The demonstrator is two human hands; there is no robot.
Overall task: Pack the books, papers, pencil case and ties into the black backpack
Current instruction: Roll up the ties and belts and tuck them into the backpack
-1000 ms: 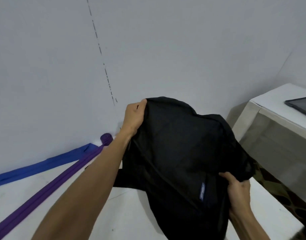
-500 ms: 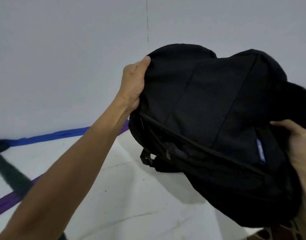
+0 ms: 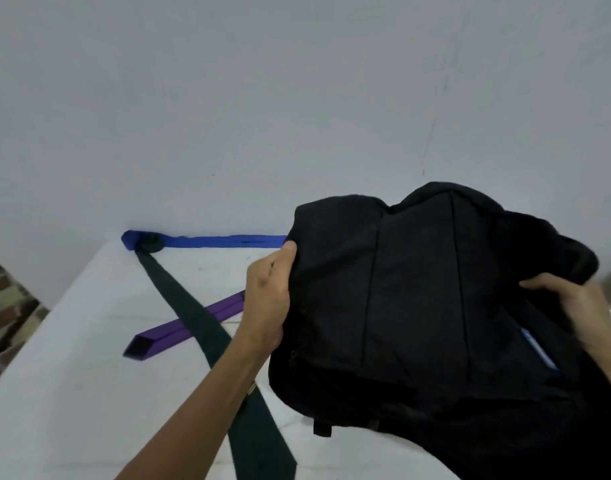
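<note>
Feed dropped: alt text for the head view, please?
Two hands hold a black backpack over a white table, the left hand gripping its left edge, the right hand its right side. Left of it lie three ties: a blue tie along the wall, and a dark tie crossing over a purple tie.

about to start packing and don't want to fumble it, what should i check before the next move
1. Left grip on the backpack: ok, fingers curled on its left edge.
2. Right grip on the backpack: ok, it holds the right side.
3. Backpack opening unzipped and facing up: cannot tell, only a closed panel shows.
4. Ties in sight: ok, the blue tie lies by the wall and the dark tie lies across the purple tie on the table.
5. Books, papers and pencil case in sight: not ok, none in view.
</note>
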